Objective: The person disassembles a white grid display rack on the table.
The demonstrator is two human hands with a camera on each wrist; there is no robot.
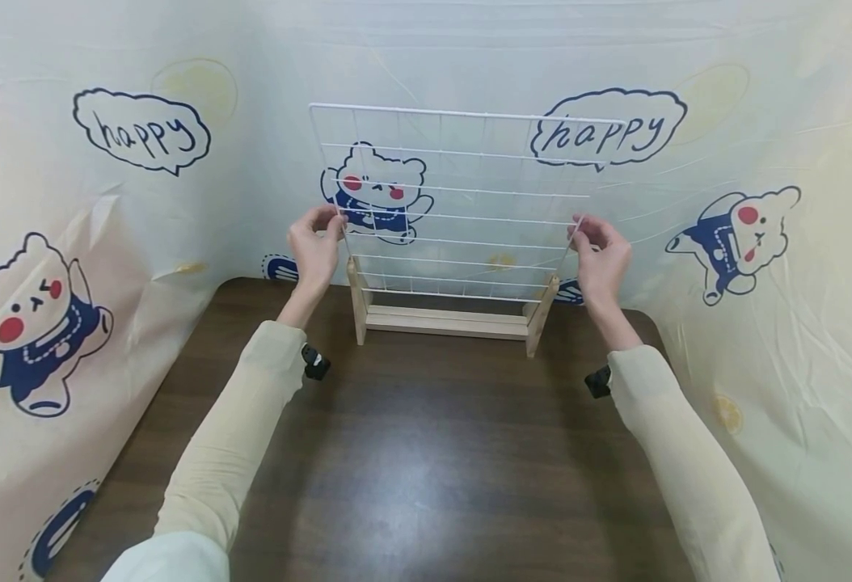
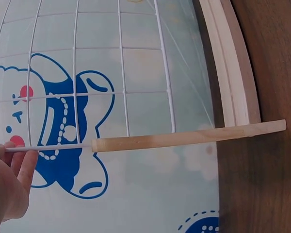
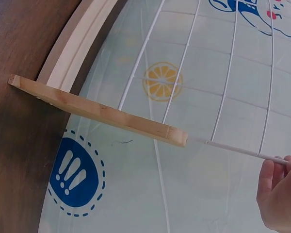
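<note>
A white wire grid panel [image 1: 470,114] stands upright, its lower end between the two side posts of a pale wooden stand [image 1: 446,323]. My left hand [image 1: 315,249] pinches the panel's left edge wire above the left post [image 2: 174,139]. On the opposite side, my right hand [image 1: 602,257] grips the right edge wire between thumb and fingers, above the right post [image 3: 102,111]. The wrist views show each side wire meeting the top of its post. Neither hand touches the wood.
The stand is at the back of a dark brown wooden table [image 1: 426,453]. Behind it and along both sides hangs a pale curtain [image 1: 470,48] printed with cartoon bears and "happy" bubbles. Small black devices [image 1: 315,362] are worn at both wrists.
</note>
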